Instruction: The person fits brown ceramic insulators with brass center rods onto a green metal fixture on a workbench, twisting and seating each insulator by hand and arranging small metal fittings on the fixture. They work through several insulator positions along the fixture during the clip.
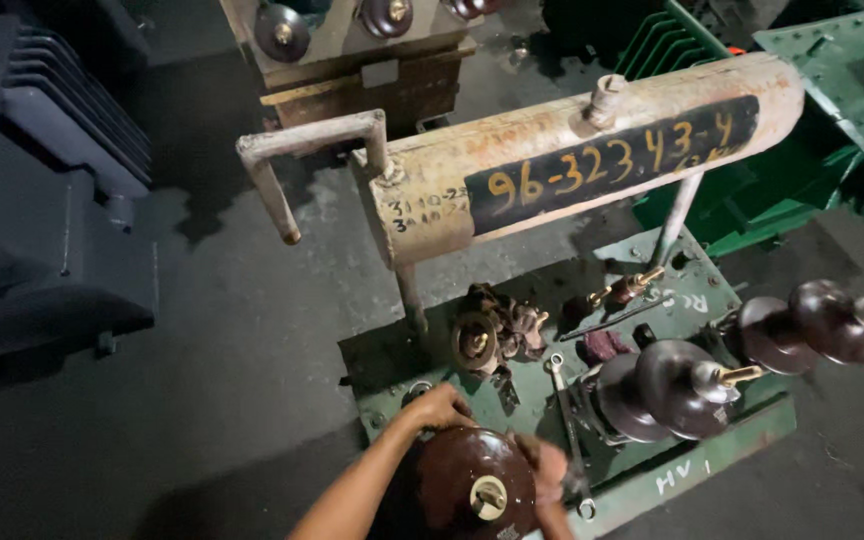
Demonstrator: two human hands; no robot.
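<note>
On the green lid (652, 480) of a transformer on a dark concrete floor (232, 330), my left hand (439, 407) and right hand (549, 468) clasped opposite sides of the brown insulator (472, 485) at the near edge, forearms angled inward. A spanner (564, 400) lay just beside it.

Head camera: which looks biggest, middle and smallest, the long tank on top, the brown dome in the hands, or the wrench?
1. Tank, by far the largest.
2. Brown dome, though it sits closest to the camera, which swells it.
3. Wrench, thin: it looks longer than the dome is wide, but covers far less.
</note>
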